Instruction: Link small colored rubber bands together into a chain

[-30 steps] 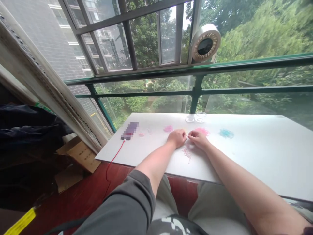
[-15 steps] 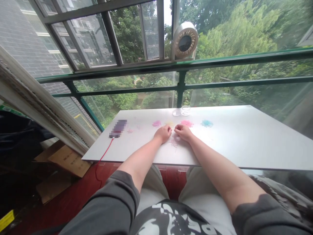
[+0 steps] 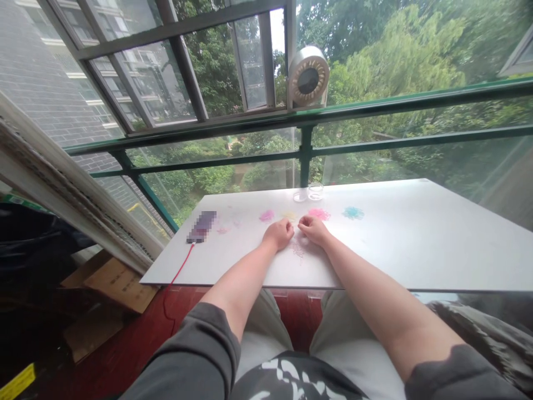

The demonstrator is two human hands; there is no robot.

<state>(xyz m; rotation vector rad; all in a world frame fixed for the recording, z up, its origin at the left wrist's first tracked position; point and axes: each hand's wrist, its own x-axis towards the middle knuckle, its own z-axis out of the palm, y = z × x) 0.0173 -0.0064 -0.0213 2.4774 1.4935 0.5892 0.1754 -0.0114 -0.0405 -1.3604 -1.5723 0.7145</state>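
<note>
My left hand [image 3: 280,234] and my right hand [image 3: 313,229] are close together over the middle of the white table [image 3: 387,250], a small gap between them. The fingers of both are pinched; whatever they hold is too small to make out. Just below them lies a loose pale pink tangle [image 3: 298,249]. Behind them a yellow pile [image 3: 288,215] sits between a purple pile [image 3: 266,215] and a pink pile [image 3: 320,214]. Farther right is a teal pile [image 3: 353,213].
Two clear round containers [image 3: 315,192] stand at the table's back edge. A phone [image 3: 202,226] with a red cable [image 3: 182,266] lies on the left, near faint pink bits [image 3: 222,230]. A green railing [image 3: 306,150] runs behind the table, with a round fan-like device [image 3: 308,78] above it.
The view has shifted slightly, so the table and window sit a little differently. Both hands stay close together and pinched, with the gap between them slightly wider.
</note>
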